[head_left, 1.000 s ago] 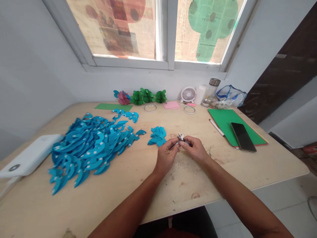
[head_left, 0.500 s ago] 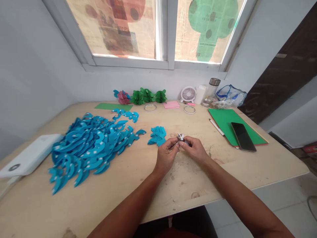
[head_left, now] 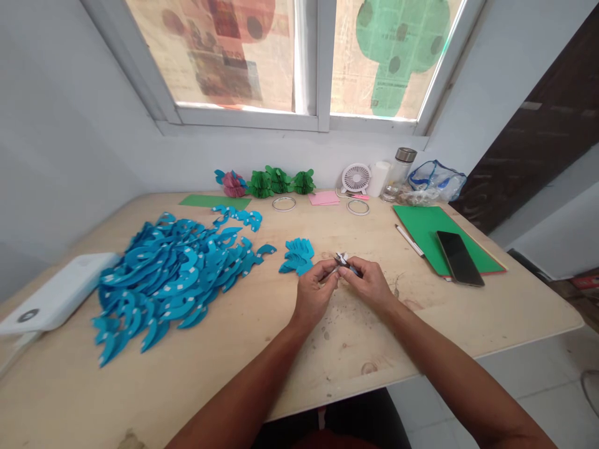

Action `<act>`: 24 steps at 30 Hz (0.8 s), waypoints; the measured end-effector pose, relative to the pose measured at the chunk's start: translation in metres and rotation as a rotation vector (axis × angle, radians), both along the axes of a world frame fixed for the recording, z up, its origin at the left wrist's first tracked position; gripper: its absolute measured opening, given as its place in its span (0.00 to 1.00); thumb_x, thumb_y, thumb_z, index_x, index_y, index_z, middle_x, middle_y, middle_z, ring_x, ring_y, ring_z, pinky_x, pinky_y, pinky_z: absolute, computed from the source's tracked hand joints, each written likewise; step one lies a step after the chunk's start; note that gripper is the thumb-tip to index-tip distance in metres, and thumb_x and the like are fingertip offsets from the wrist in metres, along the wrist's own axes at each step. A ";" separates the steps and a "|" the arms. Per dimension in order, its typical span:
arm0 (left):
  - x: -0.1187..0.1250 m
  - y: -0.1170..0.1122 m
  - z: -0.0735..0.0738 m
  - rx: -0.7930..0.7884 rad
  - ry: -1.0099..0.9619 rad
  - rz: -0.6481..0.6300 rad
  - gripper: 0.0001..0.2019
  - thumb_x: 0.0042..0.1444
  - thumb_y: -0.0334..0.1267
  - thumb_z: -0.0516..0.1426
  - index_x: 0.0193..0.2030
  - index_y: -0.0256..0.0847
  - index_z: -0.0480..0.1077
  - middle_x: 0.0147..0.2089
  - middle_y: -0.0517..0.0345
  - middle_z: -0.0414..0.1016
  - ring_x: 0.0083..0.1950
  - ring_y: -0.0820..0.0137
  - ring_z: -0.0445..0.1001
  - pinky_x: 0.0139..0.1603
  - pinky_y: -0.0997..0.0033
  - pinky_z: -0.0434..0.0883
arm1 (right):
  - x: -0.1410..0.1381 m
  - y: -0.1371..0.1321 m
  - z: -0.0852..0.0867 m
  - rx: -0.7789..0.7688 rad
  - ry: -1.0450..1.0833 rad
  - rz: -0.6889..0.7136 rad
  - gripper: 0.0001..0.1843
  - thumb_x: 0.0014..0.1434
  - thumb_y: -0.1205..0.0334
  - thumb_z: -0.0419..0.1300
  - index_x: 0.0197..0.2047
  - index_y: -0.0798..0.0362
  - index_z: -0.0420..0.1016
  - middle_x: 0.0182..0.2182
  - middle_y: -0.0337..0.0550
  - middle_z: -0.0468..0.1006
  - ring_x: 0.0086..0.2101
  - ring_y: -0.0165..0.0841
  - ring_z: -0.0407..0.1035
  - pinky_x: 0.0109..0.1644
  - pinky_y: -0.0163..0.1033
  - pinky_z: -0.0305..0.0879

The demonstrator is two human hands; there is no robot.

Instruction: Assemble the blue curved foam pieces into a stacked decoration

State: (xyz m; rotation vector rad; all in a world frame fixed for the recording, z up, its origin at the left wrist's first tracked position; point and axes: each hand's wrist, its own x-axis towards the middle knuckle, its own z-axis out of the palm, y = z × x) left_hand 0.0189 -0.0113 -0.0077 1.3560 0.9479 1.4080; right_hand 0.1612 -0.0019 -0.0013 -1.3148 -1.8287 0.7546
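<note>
Over the middle of the wooden table (head_left: 234, 374), my left hand (head_left: 314, 292) and my right hand (head_left: 369, 282) meet fingertip to fingertip. Both pinch a small white-and-dark object (head_left: 341, 260) that I cannot make out; part of it pokes up above the fingers. Just left of my hands lies a small stack of blue paper cut-outs (head_left: 297, 256). A large heap of blue curved paper pieces (head_left: 168, 277) with white tabs spreads over the left of the table.
A white box (head_left: 51, 299) sits at the left edge. On the right lie green card (head_left: 430, 234), a black phone (head_left: 459, 257) and a pen (head_left: 409, 240). Along the back wall: green paper balls (head_left: 278, 181), tape rings (head_left: 284, 204), pink notes (head_left: 323, 198), a small fan (head_left: 355, 178), a jar (head_left: 399, 173).
</note>
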 end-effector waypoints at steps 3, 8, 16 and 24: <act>0.000 0.000 0.000 -0.001 -0.003 0.013 0.09 0.50 0.38 0.59 0.37 0.38 0.74 0.33 0.57 0.76 0.27 0.75 0.68 0.27 0.76 0.67 | 0.000 -0.001 0.001 0.001 0.005 -0.007 0.15 0.56 0.51 0.54 0.29 0.54 0.70 0.20 0.34 0.62 0.23 0.26 0.55 0.27 0.32 0.50; -0.002 0.000 0.000 -0.004 0.039 0.037 0.08 0.50 0.37 0.59 0.37 0.39 0.75 0.29 0.58 0.74 0.27 0.74 0.69 0.28 0.75 0.68 | -0.002 -0.002 0.005 0.000 0.013 -0.012 0.15 0.55 0.51 0.55 0.29 0.54 0.71 0.20 0.34 0.63 0.23 0.26 0.56 0.27 0.32 0.51; -0.003 0.000 -0.001 0.018 0.077 0.044 0.09 0.50 0.38 0.59 0.38 0.41 0.76 0.32 0.56 0.77 0.36 0.67 0.74 0.36 0.70 0.72 | 0.001 -0.002 0.005 0.018 0.025 -0.012 0.15 0.55 0.50 0.54 0.30 0.54 0.71 0.19 0.34 0.62 0.22 0.26 0.54 0.26 0.32 0.50; -0.002 0.001 -0.002 0.035 0.046 0.028 0.10 0.51 0.38 0.59 0.40 0.40 0.76 0.35 0.55 0.78 0.41 0.65 0.75 0.43 0.66 0.72 | 0.002 -0.001 0.006 0.027 0.041 -0.004 0.15 0.56 0.51 0.54 0.30 0.54 0.71 0.20 0.35 0.62 0.23 0.26 0.55 0.26 0.32 0.50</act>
